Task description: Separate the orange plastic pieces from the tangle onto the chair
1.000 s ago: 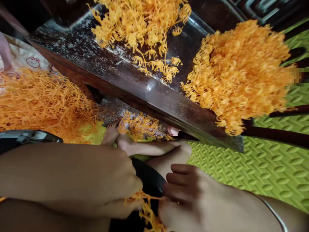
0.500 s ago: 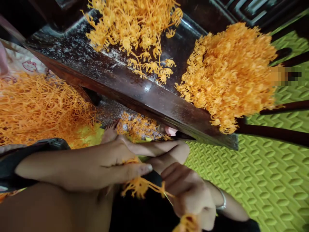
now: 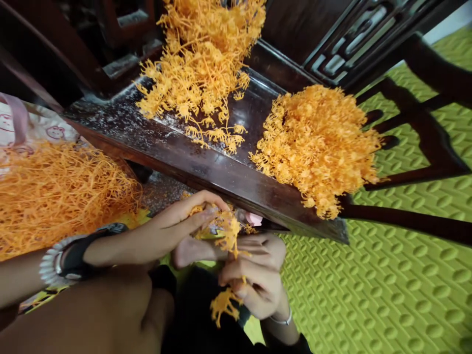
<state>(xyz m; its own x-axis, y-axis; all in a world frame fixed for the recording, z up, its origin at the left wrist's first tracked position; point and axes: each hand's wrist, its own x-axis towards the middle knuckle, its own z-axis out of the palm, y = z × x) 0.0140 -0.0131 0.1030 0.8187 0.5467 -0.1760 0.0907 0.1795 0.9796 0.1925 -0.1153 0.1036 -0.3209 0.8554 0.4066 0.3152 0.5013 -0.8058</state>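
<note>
In the head view my left hand [image 3: 180, 219] is closed, its thumb pressed against the fingers on a strand of orange plastic pieces [image 3: 229, 231]. The strand hangs from the fingertips towards my right hand [image 3: 258, 275]. That hand is curled, fingers bent over the strand's lower part, and another leggy orange piece [image 3: 224, 305] dangles below its thumb. The pieces look spidery, joined by thin stems. Both hands are above my lap, the left one close to the front edge of a dark wooden bench [image 3: 221, 177]. What lies inside the right palm is hidden.
On the bench are a tall heap of stemmed orange pieces [image 3: 206, 64] and a rounder heap of loose ones [image 3: 317, 142]. A pile of thin orange stems [image 3: 62, 196] lies at left beside a printed white cloth bag [image 3: 44, 123]. Dark chair [image 3: 413, 211] parts cross the green mat [image 3: 398, 290].
Both hands have moved up and closer to the bench, the left now with its fingers raised. The strand still spans between them. The view has shifted, showing more of the chair.
</note>
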